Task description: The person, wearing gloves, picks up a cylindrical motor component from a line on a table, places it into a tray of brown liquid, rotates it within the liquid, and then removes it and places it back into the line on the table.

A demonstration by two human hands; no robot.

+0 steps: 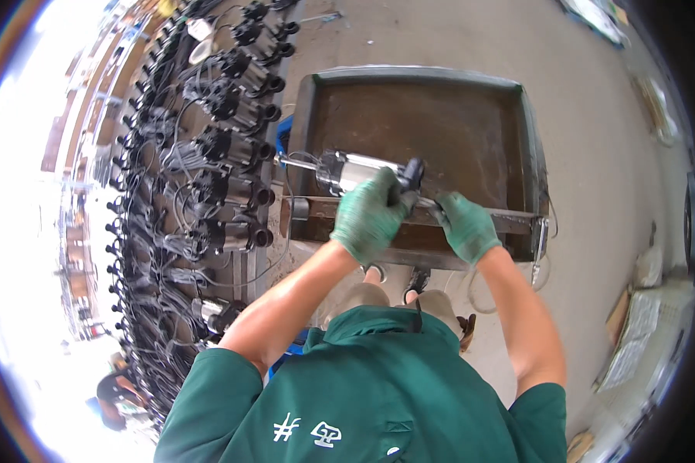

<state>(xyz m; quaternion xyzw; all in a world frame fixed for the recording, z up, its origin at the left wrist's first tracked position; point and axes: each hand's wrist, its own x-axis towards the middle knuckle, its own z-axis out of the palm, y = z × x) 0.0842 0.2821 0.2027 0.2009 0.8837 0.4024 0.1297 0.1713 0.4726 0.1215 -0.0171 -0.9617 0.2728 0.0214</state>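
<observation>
A silver pump with black ends lies on its side over a dark metal tank of brownish water. My gloved left hand wraps around the pump near its black outlet end. Just right of it, my gloved right hand is closed by that end, where a thin grey metal piece sticks out toward the fingers. What exactly the right fingers hold is hidden. A shiny rod-like fitting meets the pump's left end. Beneath both hands, a metal bar spans the tank.
Left of the tank stand rows of similar pumps with coiled black cables. A hose loops on the floor below the tank's right side. A metal fitting hangs at the tank's right edge. Flat packages lie far right. Another person is at lower left.
</observation>
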